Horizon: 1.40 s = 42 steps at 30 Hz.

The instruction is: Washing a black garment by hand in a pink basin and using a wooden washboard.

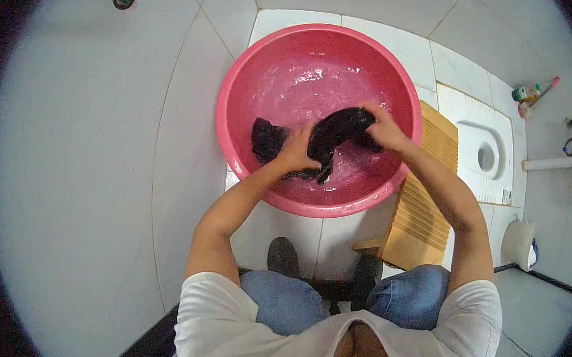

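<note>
A wet black cloth (pixel 339 128), apparently a garment, lies bunched in the pink basin (pixel 228 76), with shallow water around it. My right hand (pixel 387 131) grips the cloth's right end, its fingers curled over the fabric. Farther left, my left hand (pixel 297 152) has its thumb and fingers around the middle of the cloth. Another dark bunch of fabric (pixel 267 140) shows just left of that hand. The fingertips of both hands are partly hidden by the cloth. Whether it is one piece or more, I cannot tell.
A wooden washboard (pixel 418 225) lies right of the basin, partly under its rim. Beyond it is a white squat toilet (pixel 486 154). A white bin (pixel 519 245) stands at the lower right. Tiled walls rise close on the left and at the back.
</note>
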Each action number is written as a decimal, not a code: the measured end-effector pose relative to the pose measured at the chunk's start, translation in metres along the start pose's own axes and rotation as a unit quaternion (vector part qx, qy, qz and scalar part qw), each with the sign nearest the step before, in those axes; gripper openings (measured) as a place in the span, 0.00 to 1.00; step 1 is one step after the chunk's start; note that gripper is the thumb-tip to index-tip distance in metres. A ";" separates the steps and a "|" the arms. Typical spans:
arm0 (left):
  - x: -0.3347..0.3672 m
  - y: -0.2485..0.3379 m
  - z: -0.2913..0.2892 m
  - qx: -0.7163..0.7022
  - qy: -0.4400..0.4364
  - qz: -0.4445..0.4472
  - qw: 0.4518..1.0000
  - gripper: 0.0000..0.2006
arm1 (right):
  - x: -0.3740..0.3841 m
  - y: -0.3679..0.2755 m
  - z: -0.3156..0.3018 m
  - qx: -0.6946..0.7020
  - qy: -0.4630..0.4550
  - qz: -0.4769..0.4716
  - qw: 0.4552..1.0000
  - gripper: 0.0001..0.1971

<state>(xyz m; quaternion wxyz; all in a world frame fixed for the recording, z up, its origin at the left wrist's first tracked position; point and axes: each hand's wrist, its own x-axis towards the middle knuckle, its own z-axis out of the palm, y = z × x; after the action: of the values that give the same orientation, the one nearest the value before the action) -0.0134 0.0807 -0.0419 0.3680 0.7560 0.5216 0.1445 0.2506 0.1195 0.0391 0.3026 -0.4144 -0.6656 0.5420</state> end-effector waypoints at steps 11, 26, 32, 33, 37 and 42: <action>0.028 0.154 -0.036 -0.232 0.010 0.090 0.969 0.32 | -0.141 -0.145 -0.088 0.219 0.316 -0.056 0.922 0.16; 0.075 0.251 0.115 0.099 -0.021 0.246 0.964 0.42 | -0.289 0.081 -0.123 -0.327 0.395 0.187 0.838 0.28; 0.074 0.271 0.149 0.133 0.019 0.235 0.963 0.29 | -0.260 0.018 -0.085 -0.306 0.337 0.207 0.866 0.15; 0.057 0.275 0.146 0.123 -0.035 0.247 0.961 0.27 | -0.270 0.005 -0.075 -0.358 0.318 0.149 0.865 0.14; -0.008 0.281 0.118 0.107 -0.010 0.297 0.949 0.23 | -0.295 -0.028 -0.037 -0.439 0.262 0.023 0.859 0.11; 0.048 0.305 0.149 0.146 -0.158 0.204 0.955 0.19 | -0.255 0.040 -0.091 -0.392 0.168 0.198 0.882 0.10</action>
<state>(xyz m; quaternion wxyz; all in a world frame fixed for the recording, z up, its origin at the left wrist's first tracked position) 0.3044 0.0064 0.0637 0.2940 0.9049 0.3071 0.0178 0.4582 -0.0592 0.0325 0.1089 -0.7073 -0.6670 0.2072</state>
